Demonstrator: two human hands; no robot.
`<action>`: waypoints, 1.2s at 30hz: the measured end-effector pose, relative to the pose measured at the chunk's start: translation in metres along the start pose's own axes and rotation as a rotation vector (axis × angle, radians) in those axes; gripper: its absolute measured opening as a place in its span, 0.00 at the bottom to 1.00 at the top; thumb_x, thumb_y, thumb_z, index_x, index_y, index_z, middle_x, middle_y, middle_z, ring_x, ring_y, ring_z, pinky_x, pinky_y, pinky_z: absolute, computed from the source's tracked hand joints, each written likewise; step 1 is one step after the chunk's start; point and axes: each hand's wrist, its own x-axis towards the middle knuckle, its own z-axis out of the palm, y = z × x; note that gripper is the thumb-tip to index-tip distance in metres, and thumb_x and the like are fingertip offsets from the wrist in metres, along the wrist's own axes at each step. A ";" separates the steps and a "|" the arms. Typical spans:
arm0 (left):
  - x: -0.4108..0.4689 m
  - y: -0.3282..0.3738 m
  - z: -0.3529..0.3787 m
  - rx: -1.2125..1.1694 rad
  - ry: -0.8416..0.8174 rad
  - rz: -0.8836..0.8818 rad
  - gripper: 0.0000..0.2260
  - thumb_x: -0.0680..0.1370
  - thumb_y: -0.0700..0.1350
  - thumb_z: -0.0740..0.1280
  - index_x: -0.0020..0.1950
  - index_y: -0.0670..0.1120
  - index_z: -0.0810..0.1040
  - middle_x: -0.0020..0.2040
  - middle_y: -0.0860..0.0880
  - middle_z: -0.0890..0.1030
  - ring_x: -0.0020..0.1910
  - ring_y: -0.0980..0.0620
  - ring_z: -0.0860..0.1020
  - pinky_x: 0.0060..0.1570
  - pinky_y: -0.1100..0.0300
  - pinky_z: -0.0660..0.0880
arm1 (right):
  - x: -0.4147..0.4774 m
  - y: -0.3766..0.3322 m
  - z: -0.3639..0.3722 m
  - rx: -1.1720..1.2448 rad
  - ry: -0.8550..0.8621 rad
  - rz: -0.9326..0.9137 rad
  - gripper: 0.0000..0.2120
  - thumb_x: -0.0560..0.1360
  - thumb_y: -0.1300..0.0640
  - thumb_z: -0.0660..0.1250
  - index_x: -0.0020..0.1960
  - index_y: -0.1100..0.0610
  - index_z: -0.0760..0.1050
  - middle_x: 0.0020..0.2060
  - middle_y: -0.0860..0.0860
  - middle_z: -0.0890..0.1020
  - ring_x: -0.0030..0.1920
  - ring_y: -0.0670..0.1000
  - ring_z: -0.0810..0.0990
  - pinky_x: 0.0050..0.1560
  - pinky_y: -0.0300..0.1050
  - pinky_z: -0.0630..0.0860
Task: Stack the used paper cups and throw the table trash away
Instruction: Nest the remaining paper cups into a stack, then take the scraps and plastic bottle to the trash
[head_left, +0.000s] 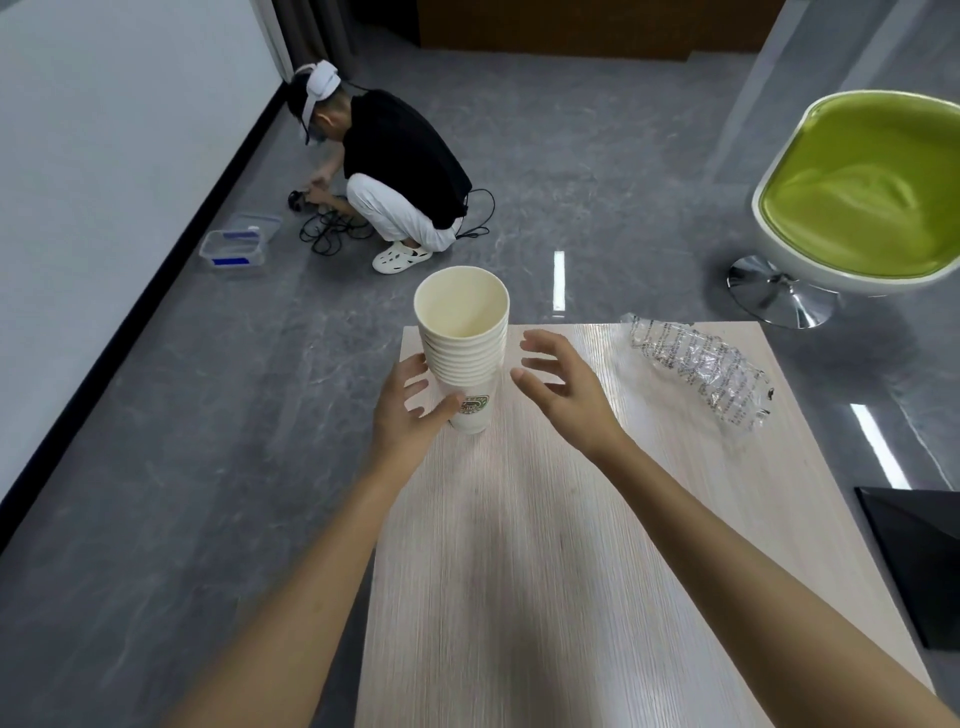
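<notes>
left hand (410, 402): at the left flank of the stack of paper cups (464, 358), thumb laid across the front of the bottom cup and index finger against the rims higher up. It grasps the stack loosely, the other fingers curled free.
right hand (563, 389): released, fingers spread and bent, to the right of the stack and apart from it, above the table (519, 571).
stack of paper cups: upright on the table between the two hands, nearer the left one. Many cream-white cups are nested, their rolled rims forming tight rings, the top mouth round and open.
plastic bottle (701, 374): on its side on the table, right of the stack and past the right hand, well apart. It is clear, crushed and crinkled.
table: pale wood-grain surface with fine straight lines. The stack stands near its far left corner.
hidden or unclear: the left hand covers the stack's lower left side, so palm contact cannot be told. The green and brown emblem on the bottom cup is partly under the thumb and unreadable. The bottle's print is too small to read. Both hands are slightly blurred.
surroundings: beyond the stack, another person (400, 171) crouches on the grey marbled floor (156, 467) over black cables (332, 231), beside a clear plastic box (236, 249). Far right of the stack is a round chair (862, 197) with a green cushion, white shell and chrome foot, cut by the frame edge.
</notes>
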 end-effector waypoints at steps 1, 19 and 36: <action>-0.003 -0.002 0.000 0.020 0.027 -0.001 0.21 0.75 0.45 0.73 0.66 0.47 0.73 0.67 0.52 0.75 0.61 0.54 0.76 0.50 0.73 0.72 | -0.004 0.001 -0.002 -0.006 0.011 0.000 0.19 0.76 0.53 0.67 0.66 0.53 0.69 0.62 0.47 0.75 0.59 0.44 0.76 0.52 0.34 0.74; -0.045 -0.010 0.038 -0.012 -0.210 -0.029 0.07 0.80 0.34 0.62 0.52 0.39 0.79 0.40 0.45 0.81 0.33 0.64 0.80 0.38 0.73 0.71 | -0.082 0.052 -0.039 -0.194 0.172 0.121 0.09 0.79 0.59 0.62 0.55 0.53 0.78 0.52 0.44 0.80 0.53 0.44 0.78 0.51 0.35 0.72; -0.009 -0.022 0.138 0.133 -0.275 -0.101 0.07 0.78 0.37 0.66 0.47 0.48 0.80 0.43 0.50 0.81 0.41 0.54 0.80 0.43 0.68 0.72 | -0.126 0.160 -0.083 -0.834 -0.102 0.188 0.29 0.76 0.43 0.44 0.73 0.52 0.63 0.74 0.48 0.63 0.75 0.51 0.57 0.73 0.55 0.56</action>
